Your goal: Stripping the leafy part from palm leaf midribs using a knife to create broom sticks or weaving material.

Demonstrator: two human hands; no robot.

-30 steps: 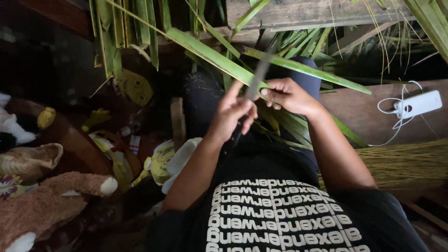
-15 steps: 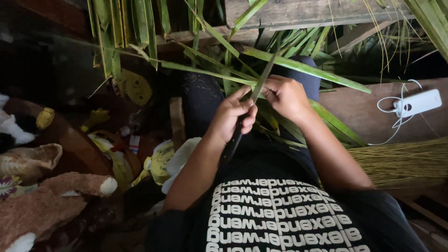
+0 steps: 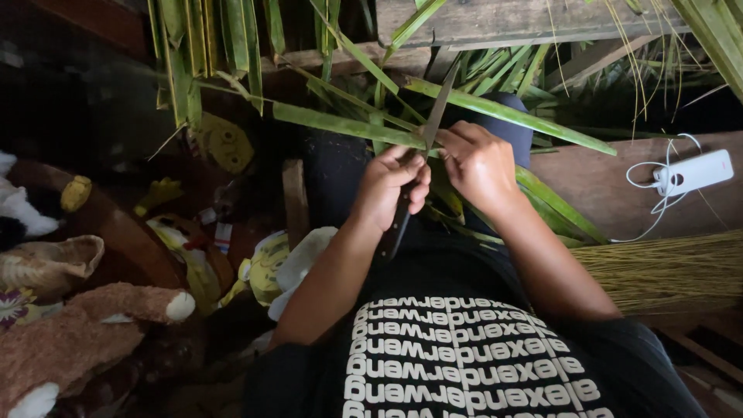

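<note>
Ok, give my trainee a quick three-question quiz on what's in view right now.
1. True or false: the left hand holds a knife.
2. What does the right hand grip? A) green leaf strip B) white cable C) brown plush toy
3. Fill in: beyond the right arm, below the white power bank, lies a bundle of thin ____.

Key: 1 true. 2 A, the leaf strip. 3 sticks.

White power bank (image 3: pixel 693 172) with cable, broom bristles (image 3: pixel 665 267), brown plush toy (image 3: pixel 85 337), wooden plank (image 3: pixel 503 23).
</note>
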